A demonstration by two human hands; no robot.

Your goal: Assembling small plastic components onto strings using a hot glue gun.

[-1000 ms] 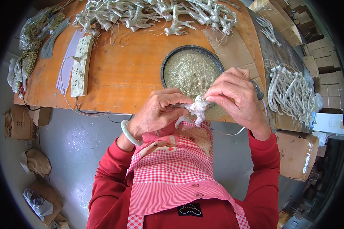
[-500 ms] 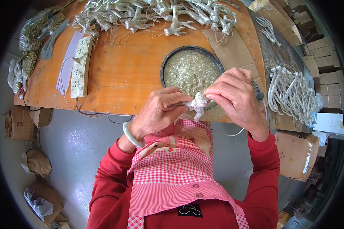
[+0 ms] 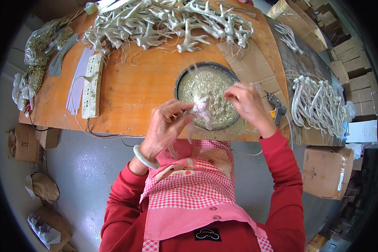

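Right hand (image 3: 248,103) lifted off 1 antler piece (image 3: 200,110) over 1 glitter tray (image 3: 206,84).

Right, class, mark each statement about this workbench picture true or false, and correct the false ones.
1. The left hand holds a small whitish antler-shaped piece over the round pan of glitter. True.
2. The right hand rests flat on the white power strip. False: it is raised above the pan; the strip lies far to the left, untouched.
3. A heap of silvery antler pieces lies at the far side of the orange table. True.
4. The person wears a blue apron. False: the apron is red-and-white checked with pink trim.
5. A pale bangle sits on the left wrist. True.
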